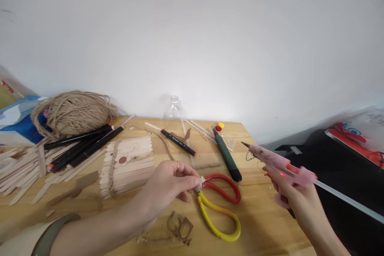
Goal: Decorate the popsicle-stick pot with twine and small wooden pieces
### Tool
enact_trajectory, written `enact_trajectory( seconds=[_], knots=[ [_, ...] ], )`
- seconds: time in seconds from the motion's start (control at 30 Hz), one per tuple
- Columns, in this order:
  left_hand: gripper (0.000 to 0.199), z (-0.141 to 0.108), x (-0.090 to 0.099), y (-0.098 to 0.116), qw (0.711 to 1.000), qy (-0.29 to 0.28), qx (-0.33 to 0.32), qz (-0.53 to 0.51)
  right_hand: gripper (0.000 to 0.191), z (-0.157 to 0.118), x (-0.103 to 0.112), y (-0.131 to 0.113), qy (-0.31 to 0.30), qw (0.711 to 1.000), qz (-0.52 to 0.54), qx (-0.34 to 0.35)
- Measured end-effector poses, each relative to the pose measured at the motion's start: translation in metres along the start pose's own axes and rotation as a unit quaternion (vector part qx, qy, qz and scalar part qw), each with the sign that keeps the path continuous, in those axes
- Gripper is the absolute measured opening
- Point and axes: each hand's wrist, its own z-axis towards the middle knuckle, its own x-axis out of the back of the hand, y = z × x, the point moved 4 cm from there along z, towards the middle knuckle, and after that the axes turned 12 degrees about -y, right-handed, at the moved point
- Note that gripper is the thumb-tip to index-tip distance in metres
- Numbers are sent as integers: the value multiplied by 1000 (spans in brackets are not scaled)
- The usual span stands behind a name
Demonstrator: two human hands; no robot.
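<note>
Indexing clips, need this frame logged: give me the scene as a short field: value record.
left hand: pinching a small pale piece, identity unclear
right hand: gripping a pink glue gun, pale stick out its back
beside left hand: scissors, red and yellow handles, blades hidden
frame left: twine ball, black markers, loose wooden sticks
left of centre: wooden-stick piece with flower
back: clear bottle
surface: wooden table

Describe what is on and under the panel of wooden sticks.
The panel bears a flower shape with a brown centre and, near its left edge, a strip of twine. What lies underneath cannot be seen; the panel covers it.
</note>
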Motion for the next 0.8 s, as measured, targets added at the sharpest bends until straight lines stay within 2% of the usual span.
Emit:
enact_trajectory(
  seconds=[0.1, 0.23, 0.4, 0.53, 0.8],
  knots=[
    [11, -1, 1, -2, 1000, -2, 5, -3, 48, 25, 7, 24, 0, 999, -21, -47],
    [11, -1, 3, -4, 1000, 1, 13, -1, 40, 48, 5, 44, -21, 997, -57, -43],
    [12, -1, 5, -4, 1000, 11, 19, -4, 34, 62, 5, 60, -24, 990, -125, -58],
    [11, -4, 5, 0, 1000, 10, 11, -10, 33, 62, 14, 66, -6, 982, -180, -61],
    [11, -12, 6, 3, 1000, -9, 3, -29, 46, 43, 26, 60, 55, 967, -247, -29]
  ],
)
